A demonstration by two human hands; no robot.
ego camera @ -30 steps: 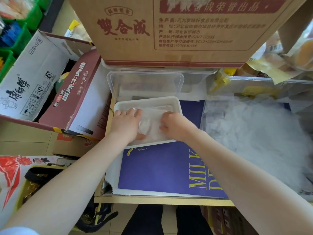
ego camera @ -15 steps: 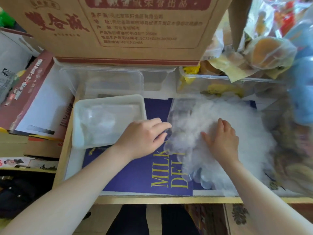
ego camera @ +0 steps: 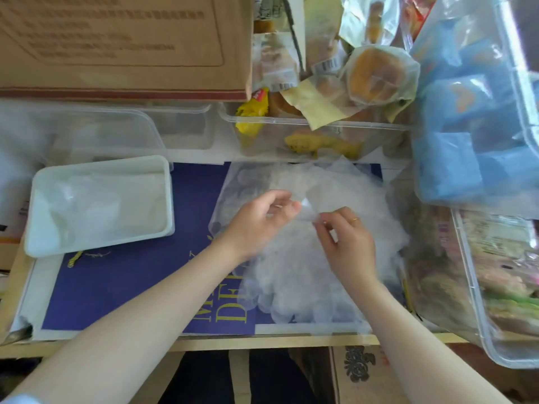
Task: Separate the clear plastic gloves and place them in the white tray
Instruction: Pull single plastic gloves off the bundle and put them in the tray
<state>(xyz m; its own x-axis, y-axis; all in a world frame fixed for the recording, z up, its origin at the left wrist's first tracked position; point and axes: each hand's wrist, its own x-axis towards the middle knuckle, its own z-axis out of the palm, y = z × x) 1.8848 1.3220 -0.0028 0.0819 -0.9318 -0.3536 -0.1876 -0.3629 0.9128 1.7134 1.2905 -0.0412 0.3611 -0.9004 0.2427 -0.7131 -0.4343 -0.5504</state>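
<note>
On the crowded tabletop (ego camera: pixel 145 287), both the left hand (ego camera: pixel 256 220) and right hand (ego camera: pixel 347 243) pinch one film edge above the clear glove heap (ego camera: pixel 306 258), right of the white tray (ego camera: pixel 99 205); clinging layers could lift together.

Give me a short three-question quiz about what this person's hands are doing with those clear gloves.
1. True or false: both hands pinch the same clear glove above the pile of gloves.
2. On which side of the pile does the white tray lie: the person's left or right?
3. Which hand wears a ring: A) left hand, B) right hand?

Key
1. True.
2. Left; it already holds clear gloves.
3. B.
</note>
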